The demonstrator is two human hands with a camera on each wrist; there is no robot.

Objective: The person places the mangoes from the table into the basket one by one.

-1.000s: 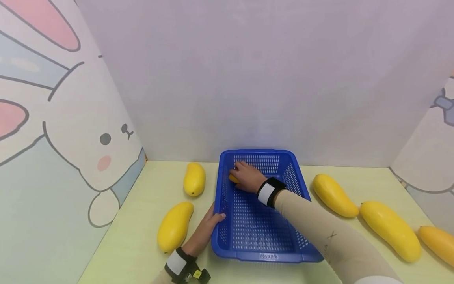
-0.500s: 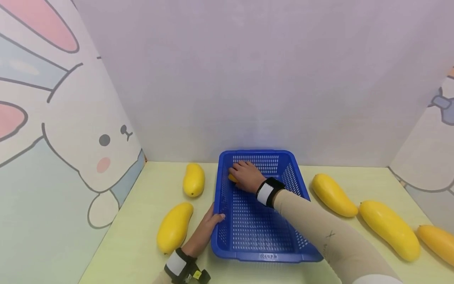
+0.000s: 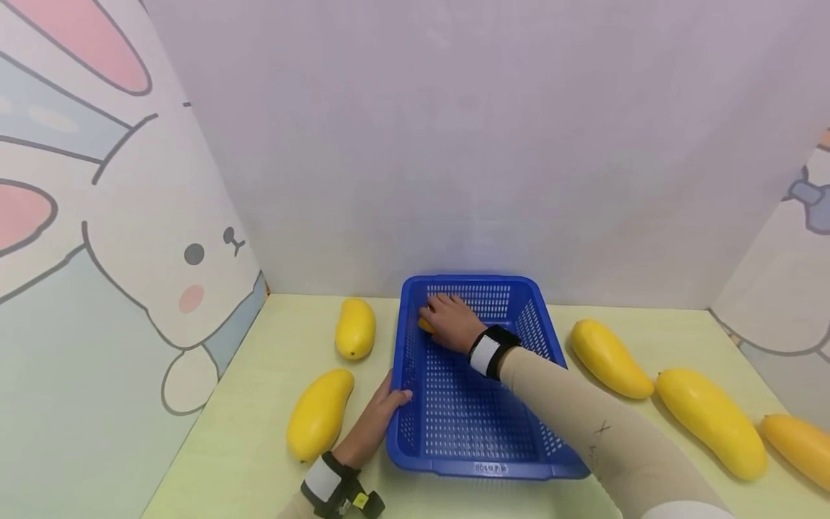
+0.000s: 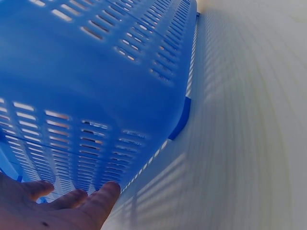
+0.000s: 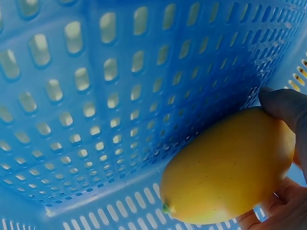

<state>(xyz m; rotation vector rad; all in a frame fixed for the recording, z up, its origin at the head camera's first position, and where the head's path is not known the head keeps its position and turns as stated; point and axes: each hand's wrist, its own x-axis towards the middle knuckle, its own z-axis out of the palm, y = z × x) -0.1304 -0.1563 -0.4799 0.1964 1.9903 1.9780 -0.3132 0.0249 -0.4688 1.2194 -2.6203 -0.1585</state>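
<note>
1. Our right hand (image 3: 456,324) grips a yellow mango (image 5: 228,167) inside the blue basket (image 3: 480,414), near its far left corner.
2. Our left hand (image 3: 375,422) holds the basket's left rim, thumb inside, fingers (image 4: 101,201) outside.
3. On the table (image 3: 223,447), we see two more mangoes (image 3: 356,329) left of the basket and three others (image 3: 711,423) to its right.

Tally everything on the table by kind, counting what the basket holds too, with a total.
Blue baskets: 1
Yellow fruits: 6 (2 left of the basket, 3 right of it, 1 inside in the right hand)
Total: 7
</note>
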